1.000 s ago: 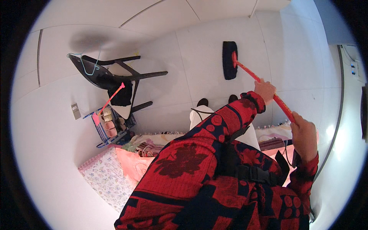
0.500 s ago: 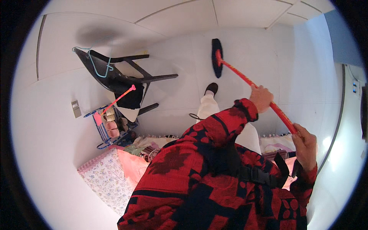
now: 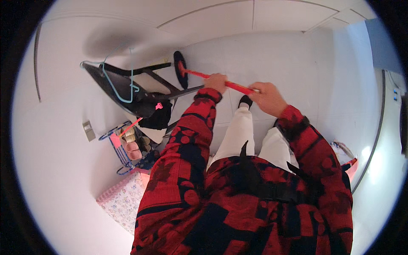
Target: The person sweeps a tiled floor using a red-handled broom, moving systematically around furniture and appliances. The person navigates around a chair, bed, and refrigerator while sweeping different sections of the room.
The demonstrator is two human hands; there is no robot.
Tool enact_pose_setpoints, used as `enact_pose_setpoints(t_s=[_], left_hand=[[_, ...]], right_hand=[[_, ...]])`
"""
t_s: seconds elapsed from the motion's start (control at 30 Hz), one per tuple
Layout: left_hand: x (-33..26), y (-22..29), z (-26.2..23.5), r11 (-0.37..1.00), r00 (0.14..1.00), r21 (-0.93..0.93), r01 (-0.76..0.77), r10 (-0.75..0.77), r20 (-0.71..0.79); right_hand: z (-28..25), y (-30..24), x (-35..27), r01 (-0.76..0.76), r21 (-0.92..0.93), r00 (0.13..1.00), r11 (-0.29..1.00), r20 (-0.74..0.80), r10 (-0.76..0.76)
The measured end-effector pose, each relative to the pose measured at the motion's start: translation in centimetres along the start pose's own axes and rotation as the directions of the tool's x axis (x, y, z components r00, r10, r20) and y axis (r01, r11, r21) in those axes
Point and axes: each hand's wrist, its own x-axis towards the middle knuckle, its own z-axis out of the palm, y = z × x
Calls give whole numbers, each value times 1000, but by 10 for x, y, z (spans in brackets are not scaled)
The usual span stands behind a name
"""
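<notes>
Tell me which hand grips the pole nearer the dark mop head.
The left hand: it grips the red pole between the dark mop head and the right hand, which holds farther along.

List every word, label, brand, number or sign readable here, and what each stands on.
No text can be read in this picture.
Red handle: any marks are too blurred to read.
Wall plate, left: too small to read.
Wall fitting, right: too small to read.
Patterned garment: circles and blocks, no letters visible.
</notes>
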Motion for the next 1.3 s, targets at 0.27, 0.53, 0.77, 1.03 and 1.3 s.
enact_pose_setpoints(t_s=[0.27, 0.53, 0.77, 1.03, 1.3], left_hand=[[-5, -61, 40, 984, 987, -137, 114, -128, -95], [29, 37, 44, 972, 984, -193, 137, -156, -84], [46, 169, 34, 987, 996, -158, -35, 21, -84], [51, 335, 43, 959, 960, -54, -278, 274, -64], [52, 471, 54, 855, 853, 2, -519, 518, -71]], right_hand=[[73, 12, 59, -6, -99, 998, 995, -61, 0], [10, 45, 15, -129, -86, 976, 988, -188, 111], [-63, 80, -82, -253, 74, 893, 965, -366, 262], [-130, 138, -204, -315, 267, 766, 911, -495, 410], [-176, 177, -303, -371, 366, 594, 854, -613, 521]])
